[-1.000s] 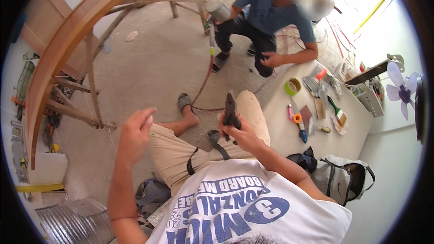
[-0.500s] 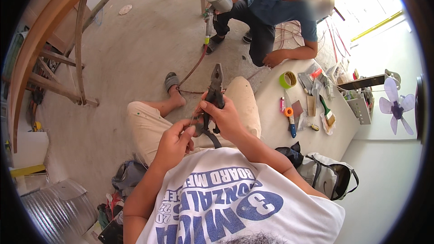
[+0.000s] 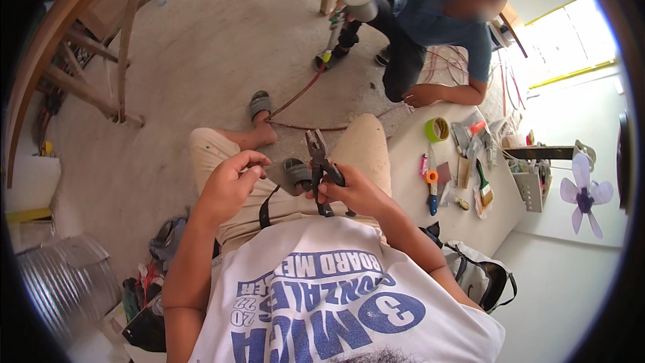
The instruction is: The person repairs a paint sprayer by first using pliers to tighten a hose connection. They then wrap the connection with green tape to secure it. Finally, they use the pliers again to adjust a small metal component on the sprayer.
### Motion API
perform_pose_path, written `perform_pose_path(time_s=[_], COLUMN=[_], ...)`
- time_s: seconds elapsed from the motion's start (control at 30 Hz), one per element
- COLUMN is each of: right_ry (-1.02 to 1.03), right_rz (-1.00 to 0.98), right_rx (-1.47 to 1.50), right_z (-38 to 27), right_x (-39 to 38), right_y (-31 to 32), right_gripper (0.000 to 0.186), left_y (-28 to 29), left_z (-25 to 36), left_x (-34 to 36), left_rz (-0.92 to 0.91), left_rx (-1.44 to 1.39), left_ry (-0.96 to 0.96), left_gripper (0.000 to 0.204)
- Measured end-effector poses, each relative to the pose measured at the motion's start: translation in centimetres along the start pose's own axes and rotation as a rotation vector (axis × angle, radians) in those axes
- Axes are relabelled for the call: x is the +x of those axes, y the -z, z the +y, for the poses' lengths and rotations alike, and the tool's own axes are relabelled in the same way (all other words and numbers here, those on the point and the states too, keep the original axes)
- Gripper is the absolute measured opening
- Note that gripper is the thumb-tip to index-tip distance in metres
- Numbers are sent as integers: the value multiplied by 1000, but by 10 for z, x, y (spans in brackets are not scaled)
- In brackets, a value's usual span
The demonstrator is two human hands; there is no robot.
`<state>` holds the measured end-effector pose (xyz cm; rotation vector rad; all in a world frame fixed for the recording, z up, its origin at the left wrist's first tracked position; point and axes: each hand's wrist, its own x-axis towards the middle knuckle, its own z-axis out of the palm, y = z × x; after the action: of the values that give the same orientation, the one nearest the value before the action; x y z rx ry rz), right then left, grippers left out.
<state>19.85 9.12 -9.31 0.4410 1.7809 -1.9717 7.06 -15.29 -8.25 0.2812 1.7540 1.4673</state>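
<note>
My right hand (image 3: 357,193) is wrapped round the black handles of a pair of combination pliers (image 3: 318,158). The handles are spread and the metal jaws point away from me, with nothing visible between them. To the left, my left hand (image 3: 235,178) is closed in a pinch, thumb against fingers. Something thin may be in that pinch, but it is too small to make out. Both hands are above my lap, apart from each other. A black strap (image 3: 269,207) hangs across the beige trousers (image 3: 359,141) below them.
Across from me a crouching person (image 3: 437,33) holds a spray gun (image 3: 332,33) with a grey cup (image 3: 359,1) and red hose (image 3: 302,91). At right, a pale surface (image 3: 403,154) bears green tape (image 3: 437,129), a paintbrush (image 3: 484,188) and scrapers. A wooden frame (image 3: 50,54) stands left.
My hands have drawn apart, the left moving left and up, away from the pliers. The pliers' handles have spread and they sit lower. The view has shifted slightly.
</note>
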Motion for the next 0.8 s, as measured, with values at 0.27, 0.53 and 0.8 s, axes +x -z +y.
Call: perform_pose_path(time_s=[0.27,0.53,0.8], right_ry=[24,15,-46], right_rz=[-103,-6,108], right_rx=[-207,-312,-458], right_z=[-7,-8,-12], right_x=[3,-3,-2], right_y=[-18,-22,-27], right_gripper=[32,38,40], left_y=[-22,-40,-45], left_z=[-3,-8,-24], left_x=[1,3,11], left_rz=[98,206,386], left_rx=[-82,127,651], left_ry=[-34,-189,-467], left_gripper=[24,27,33])
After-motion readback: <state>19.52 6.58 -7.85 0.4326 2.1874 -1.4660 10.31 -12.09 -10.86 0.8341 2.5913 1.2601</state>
